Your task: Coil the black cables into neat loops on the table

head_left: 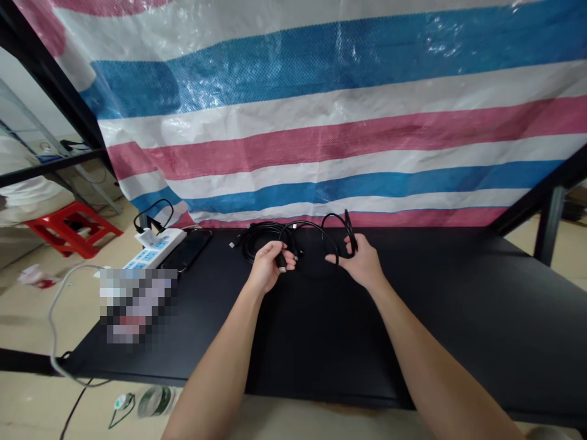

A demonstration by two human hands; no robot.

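Note:
Above the black table, my left hand (268,269) pinches a black cable close to its plug (281,263), which points down toward me. From there the cable (313,225) arcs over to my right hand (364,263). Loops of the same cable hang upright in the fingers of that hand, its thumb stretched toward the left. Behind my left hand a coiled heap of black cables (250,241) lies on the tabletop, with a few light-coloured plug ends showing at its sides. My left fingers partly cover the heap.
A white power strip (162,244) with a plugged-in adapter (147,237) lies at the table's left, beside a dark phone (195,247). Nearer is a blurred-out patch. A striped plastic sheet (321,146) hangs along the back edge. A red stool (73,229) stands on the floor, left.

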